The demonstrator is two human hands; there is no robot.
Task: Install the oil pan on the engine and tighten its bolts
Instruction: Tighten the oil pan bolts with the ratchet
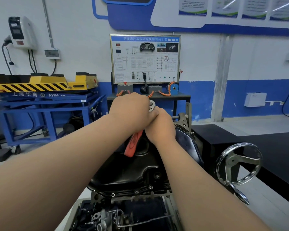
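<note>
Far left: yellow lift (40,84) on a blue frame, against the wall. Wall charger (22,32) above it. Centre back: a wiring training board (145,59) on a dark bench.

Both forearms reach forward from the bottom corners and meet above the far end of the oil pan (128,170).

Left hand (130,109): knuckles up, fingers curled down tight beside the ratchet's (134,144) metal head, thumb lying across the right hand. It appears to grip the tool at the head; the contact itself is hidden under the palm.

Right hand (160,127): just beside and touching the left, back of hand up, fingers wrapped round the ratchet's shank. The red grip sticks out below the hands, slanting down-left over the pan. The metal head shows at the top between the two hands.

Oil pan: black, seated sump-up on the engine (107,217), on the stand. Bolts (136,192) sit in the near flange, three plainly seen. What the ratchet's drive end sits on is hidden.

Right: chrome handwheel (238,164) with a crank handle, near the pan. Black bench (274,147) behind it.
</note>
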